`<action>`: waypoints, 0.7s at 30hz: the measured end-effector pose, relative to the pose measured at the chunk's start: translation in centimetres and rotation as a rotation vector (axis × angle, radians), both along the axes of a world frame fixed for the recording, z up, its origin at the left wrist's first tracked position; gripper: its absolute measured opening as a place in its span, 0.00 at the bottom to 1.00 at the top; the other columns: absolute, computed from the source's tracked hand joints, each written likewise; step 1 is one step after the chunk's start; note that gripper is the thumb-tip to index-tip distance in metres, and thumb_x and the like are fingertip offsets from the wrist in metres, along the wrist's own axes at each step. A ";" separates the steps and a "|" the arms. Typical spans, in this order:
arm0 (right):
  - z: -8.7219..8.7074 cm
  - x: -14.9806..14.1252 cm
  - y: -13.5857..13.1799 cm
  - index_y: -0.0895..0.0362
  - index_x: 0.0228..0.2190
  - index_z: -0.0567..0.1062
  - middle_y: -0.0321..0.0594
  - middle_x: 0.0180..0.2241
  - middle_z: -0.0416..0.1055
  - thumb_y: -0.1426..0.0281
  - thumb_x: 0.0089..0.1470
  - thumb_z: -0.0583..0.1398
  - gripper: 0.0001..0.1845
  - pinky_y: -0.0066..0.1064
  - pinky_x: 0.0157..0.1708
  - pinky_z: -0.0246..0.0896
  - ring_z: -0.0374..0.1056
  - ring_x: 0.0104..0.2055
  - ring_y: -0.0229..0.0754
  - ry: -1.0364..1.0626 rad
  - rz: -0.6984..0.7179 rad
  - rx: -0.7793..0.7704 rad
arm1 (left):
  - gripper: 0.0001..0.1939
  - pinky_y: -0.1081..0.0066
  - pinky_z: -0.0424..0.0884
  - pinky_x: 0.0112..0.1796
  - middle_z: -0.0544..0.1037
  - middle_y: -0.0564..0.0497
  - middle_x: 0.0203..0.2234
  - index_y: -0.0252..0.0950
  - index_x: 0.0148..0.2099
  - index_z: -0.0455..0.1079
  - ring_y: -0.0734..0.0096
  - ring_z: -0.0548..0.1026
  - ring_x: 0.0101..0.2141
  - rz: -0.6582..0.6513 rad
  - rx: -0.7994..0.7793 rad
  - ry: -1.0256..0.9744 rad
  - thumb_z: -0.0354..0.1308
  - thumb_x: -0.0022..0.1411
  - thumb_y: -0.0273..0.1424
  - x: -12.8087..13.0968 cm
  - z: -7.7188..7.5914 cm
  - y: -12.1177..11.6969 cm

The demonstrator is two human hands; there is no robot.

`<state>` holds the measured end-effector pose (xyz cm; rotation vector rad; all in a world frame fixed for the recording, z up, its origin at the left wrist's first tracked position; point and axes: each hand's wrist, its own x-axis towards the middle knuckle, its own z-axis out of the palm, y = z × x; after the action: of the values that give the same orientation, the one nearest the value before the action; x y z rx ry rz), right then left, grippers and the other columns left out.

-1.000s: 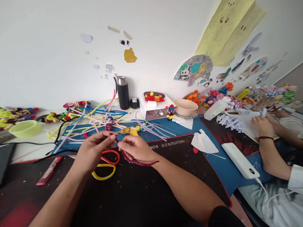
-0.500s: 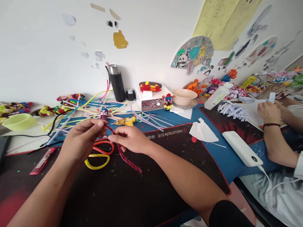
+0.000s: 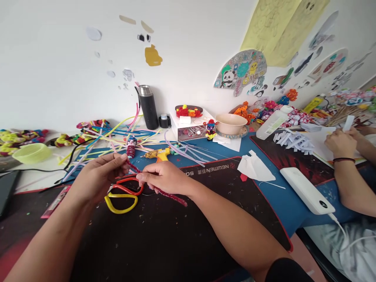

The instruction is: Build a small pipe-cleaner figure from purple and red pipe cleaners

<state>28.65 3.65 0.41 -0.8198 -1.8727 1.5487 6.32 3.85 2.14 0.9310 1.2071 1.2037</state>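
Observation:
My left hand (image 3: 101, 176) and my right hand (image 3: 164, 178) both pinch a dark red pipe cleaner (image 3: 173, 195) over the black desk mat (image 3: 164, 235). The left fingers hold its upper end, just below a small doll figure (image 3: 131, 147). The right fingers are closed round it a little lower, and its free end trails to the right past my wrist. Red and yellow scissors (image 3: 123, 196) lie on the mat right under my hands. A yellow glue gun (image 3: 158, 155) rests just behind them.
Loose coloured pipe cleaners (image 3: 117, 137) sprawl at the back left, by a black flask (image 3: 147, 106), a white box (image 3: 190, 127) and a beige bowl (image 3: 230, 123). Another person's hand (image 3: 342, 143) works with paper at the right, near a white power bank (image 3: 307, 190).
The pipe cleaner's free end has swung from pointing down-right to lying flatter towards the right. Both hands stayed pinched on it; the view shifted slightly.

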 end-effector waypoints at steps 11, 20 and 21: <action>-0.7 -0.5 0.0 0.54 0.37 0.78 0.33 0.29 0.76 0.47 0.64 0.67 0.22 0.29 0.30 0.64 0.73 0.25 0.37 -0.041 -0.072 0.000 | 0.22 0.73 0.70 0.26 0.78 0.51 0.20 0.36 0.26 0.79 0.71 0.73 0.23 -0.026 0.054 0.066 0.83 0.41 0.46 0.7 -0.4 -0.3; -0.7 -0.9 -0.2 0.54 0.37 0.76 0.29 0.24 0.72 0.54 0.67 0.66 0.16 0.27 0.31 0.64 0.73 0.23 0.35 -0.044 -0.084 0.017 | 0.29 0.73 0.70 0.27 0.79 0.52 0.20 0.37 0.25 0.76 0.71 0.74 0.23 -0.092 0.032 0.185 0.81 0.40 0.56 1.5 -0.6 -0.7; -0.7 -1.0 -0.1 0.54 0.36 0.76 0.28 0.24 0.72 0.56 0.68 0.65 0.15 0.27 0.31 0.64 0.72 0.23 0.35 -0.043 -0.083 0.018 | 0.29 0.73 0.70 0.27 0.79 0.52 0.20 0.37 0.25 0.76 0.71 0.74 0.23 -0.097 0.019 0.189 0.81 0.39 0.56 1.3 -0.6 -0.7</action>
<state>27.64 3.51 -0.30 -0.9173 -1.8563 1.4725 7.66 3.19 1.52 1.1243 1.2858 1.0698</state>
